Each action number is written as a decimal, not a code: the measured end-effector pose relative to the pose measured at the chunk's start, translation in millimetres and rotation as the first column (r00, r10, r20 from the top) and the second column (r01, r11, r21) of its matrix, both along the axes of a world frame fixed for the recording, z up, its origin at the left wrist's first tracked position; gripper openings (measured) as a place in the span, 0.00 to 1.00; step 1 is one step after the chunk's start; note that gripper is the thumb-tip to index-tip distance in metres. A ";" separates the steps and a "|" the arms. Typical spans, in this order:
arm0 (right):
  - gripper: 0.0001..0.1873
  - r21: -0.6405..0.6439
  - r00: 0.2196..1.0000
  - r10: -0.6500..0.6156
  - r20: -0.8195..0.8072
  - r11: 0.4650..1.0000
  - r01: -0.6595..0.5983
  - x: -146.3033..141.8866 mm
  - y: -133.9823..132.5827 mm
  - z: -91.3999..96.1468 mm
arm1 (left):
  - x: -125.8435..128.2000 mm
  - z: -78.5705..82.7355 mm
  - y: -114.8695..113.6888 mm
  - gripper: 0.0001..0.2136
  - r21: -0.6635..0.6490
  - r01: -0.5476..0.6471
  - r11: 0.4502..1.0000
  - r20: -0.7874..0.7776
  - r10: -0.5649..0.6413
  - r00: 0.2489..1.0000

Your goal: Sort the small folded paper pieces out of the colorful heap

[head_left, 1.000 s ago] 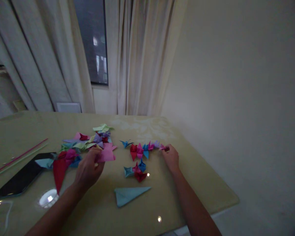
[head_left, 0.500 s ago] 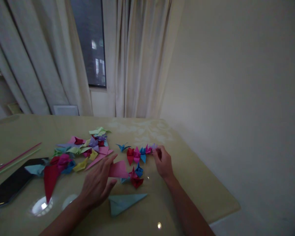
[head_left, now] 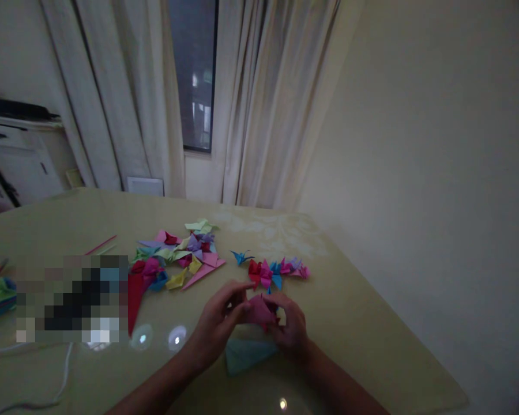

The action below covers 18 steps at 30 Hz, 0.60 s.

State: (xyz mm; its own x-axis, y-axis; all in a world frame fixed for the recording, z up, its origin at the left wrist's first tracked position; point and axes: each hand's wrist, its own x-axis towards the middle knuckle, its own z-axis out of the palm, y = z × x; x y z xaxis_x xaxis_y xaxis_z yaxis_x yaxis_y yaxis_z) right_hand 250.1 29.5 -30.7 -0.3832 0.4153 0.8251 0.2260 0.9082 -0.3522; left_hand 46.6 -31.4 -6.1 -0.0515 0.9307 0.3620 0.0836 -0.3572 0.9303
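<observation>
Between my two hands is a pink piece of folded paper [head_left: 259, 311]. My left hand [head_left: 222, 317] pinches its left side, and the fingers of my right hand [head_left: 290, 325] close on its right side. Just below lies a pale blue-green folded paper [head_left: 247, 354], flat on the table. Behind my hands stands a row of small folded paper cranes, among them a red one [head_left: 254, 271], a magenta one [head_left: 266, 274] and a blue one [head_left: 275, 274]. More folded pieces under my hands are mostly hidden.
A pile of coloured folded papers [head_left: 173, 253] lies on the glossy table [head_left: 354, 334] to the left. A single blue crane [head_left: 241, 257] sits between pile and row. A blurred-out patch covers a dark object further left, near a white cable [head_left: 64, 374]. Curtains [head_left: 277, 115] hang behind.
My right hand has left the far end of the crane row and come back to the pink paper, where both hands now meet. A magenta piece stands at the row's end. The view has turned left.
</observation>
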 end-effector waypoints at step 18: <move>0.16 0.104 0.975 0.104 0.196 0.986 -0.127 -15.1 -15.8 20.3 | -11.7 6.4 2.4 0.14 -0.047 0.161 0.986 0.318 -0.138 0.938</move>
State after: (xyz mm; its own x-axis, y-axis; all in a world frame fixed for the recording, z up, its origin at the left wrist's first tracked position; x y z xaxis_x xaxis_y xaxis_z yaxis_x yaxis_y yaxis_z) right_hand 235.0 13.7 -10.4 -0.5764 0.2654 0.7729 0.1695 0.9640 -0.2047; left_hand 34.9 -29.0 0.3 -0.0092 0.9591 0.2829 -0.2647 -0.2751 0.9242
